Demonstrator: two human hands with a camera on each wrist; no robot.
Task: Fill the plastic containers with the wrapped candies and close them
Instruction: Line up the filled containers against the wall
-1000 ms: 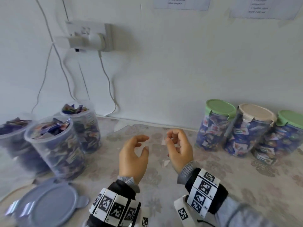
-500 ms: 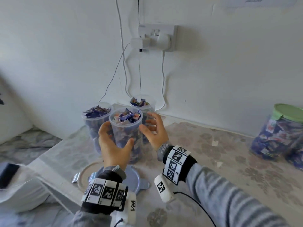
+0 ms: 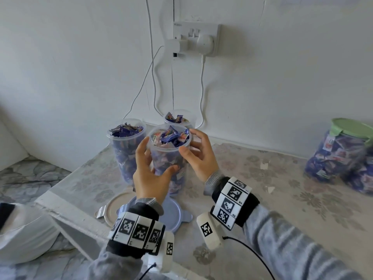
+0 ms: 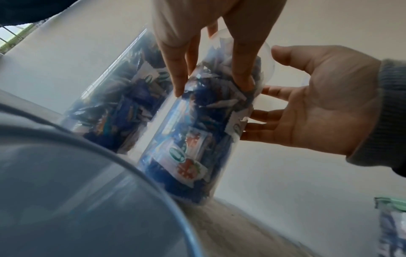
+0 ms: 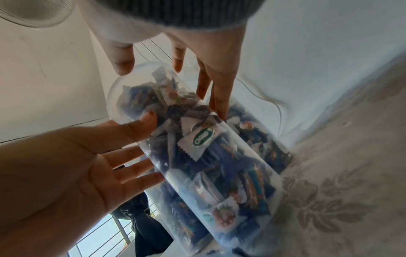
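Item: clear plastic container [image 3: 168, 158], lidless, upright on the floral-patterned table [image 3: 262, 199], filled to the rim with wrapped candies [image 3: 171, 136]. Wrappers mostly blue, some white with a strawberry picture and a green oval logo; the lettering is too blurred to read with certainty.

Left hand [image 3: 150, 176]: fingers spread and nearly straight, thumb and fingertips laid against the container's left wall below the rim.

Right hand [image 3: 201, 156]: fingers loosely extended along the right wall, thumb near the rim; contact light, no closed grip.

Beyond the left fingers: second open container [image 3: 126, 146], likewise full. Behind the right fingers: third open container [image 3: 179, 119].

Below the left wrist: blue-grey lid [image 3: 173, 213] flat on the table, partly over a pale lid [image 3: 113, 209].

Well right of the right hand: closed container with green lid [image 3: 351, 130].

Wall above: socket [image 3: 195, 40] with white cables.
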